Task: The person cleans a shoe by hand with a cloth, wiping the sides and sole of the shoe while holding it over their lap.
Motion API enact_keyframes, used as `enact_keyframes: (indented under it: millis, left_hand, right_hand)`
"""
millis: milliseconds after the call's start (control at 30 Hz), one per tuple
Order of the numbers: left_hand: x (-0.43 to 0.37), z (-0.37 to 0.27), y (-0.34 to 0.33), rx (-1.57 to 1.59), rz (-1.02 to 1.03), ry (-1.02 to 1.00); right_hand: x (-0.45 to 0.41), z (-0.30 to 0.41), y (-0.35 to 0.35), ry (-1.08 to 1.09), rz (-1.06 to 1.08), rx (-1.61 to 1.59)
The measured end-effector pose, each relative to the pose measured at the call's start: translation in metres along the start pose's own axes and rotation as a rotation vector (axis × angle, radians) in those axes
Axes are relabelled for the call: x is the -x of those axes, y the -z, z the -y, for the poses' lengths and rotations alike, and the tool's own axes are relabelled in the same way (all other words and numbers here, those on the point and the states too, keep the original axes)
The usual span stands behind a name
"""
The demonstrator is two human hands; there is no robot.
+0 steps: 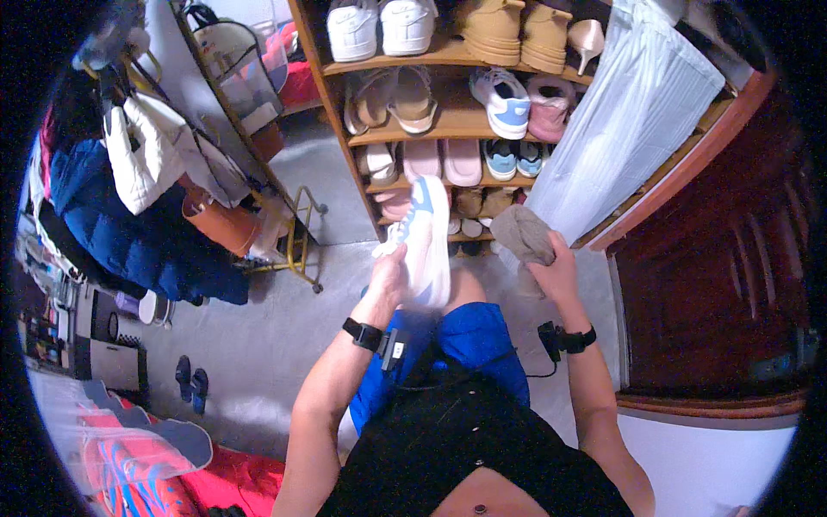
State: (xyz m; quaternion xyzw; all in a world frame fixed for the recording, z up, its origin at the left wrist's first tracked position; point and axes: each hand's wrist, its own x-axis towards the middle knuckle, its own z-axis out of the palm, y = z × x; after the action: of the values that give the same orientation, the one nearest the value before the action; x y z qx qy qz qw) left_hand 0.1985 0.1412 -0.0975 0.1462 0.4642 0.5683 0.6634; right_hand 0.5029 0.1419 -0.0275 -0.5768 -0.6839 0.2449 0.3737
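Observation:
My left hand (389,274) grips a white sneaker (429,242) with light blue patches and white laces, held tilted on its side above my knees. In my right hand (557,271) is a bunched grey-brown cloth (522,234), apart from the sneaker. A matching white and blue sneaker (504,106) stands on the second shelf of the wooden shoe rack (446,123) before me, heel outward. Beside it sits a pink shoe (550,106). My fingers partly hide the laced side of the held sneaker.
White sneakers (408,29) and tan boots (492,32) fill the top shelf; pink slides (462,161) stand lower. A pale curtain (581,148) hangs over the rack's right side. A dark red door (704,284) is at the right, a wheeled yellow stand (302,239) with bags at the left.

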Motion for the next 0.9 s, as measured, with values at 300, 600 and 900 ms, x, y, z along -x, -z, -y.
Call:
enact_keyframes:
  millis: [300,600,900]
  left_hand:
    - [-0.023,0.053,0.028,0.529,-0.044,0.151]
    - [0.019,0.031,-0.012,0.484,-0.017,0.186]
    - [0.019,0.030,-0.013,0.278,-0.022,0.270]
  right_hand:
    - [0.032,0.060,-0.033,0.235,0.082,0.167]
    - [0.025,0.076,-0.094,0.184,0.388,0.566]
    - [-0.002,0.080,-0.112,0.113,0.416,0.640]
